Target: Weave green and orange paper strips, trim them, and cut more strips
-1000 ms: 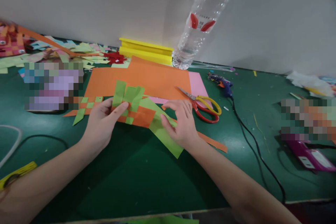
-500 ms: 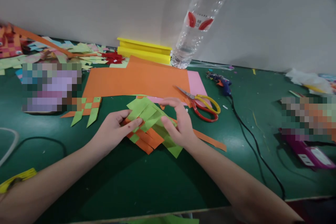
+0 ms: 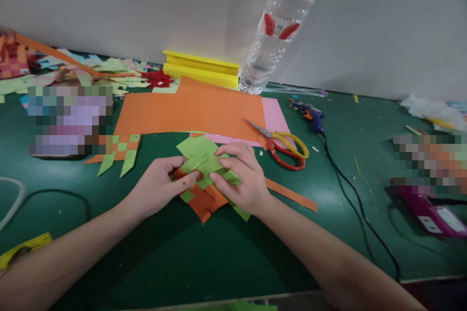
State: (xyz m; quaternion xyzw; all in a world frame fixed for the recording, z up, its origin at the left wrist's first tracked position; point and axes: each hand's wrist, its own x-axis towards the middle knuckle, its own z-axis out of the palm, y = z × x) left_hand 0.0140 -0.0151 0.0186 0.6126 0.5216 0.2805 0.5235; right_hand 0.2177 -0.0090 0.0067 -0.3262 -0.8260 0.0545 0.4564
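Both hands, left hand [image 3: 160,189] and right hand [image 3: 242,180], have closed in over the woven paper [image 3: 202,182].

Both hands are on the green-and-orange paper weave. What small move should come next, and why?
Probably slide the loose green strip snug against the weave: the right hand pinches it, its end sticks out unwoven, and the left hand steadies the weave.

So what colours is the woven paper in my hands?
Light green and orange woven paper, head view.
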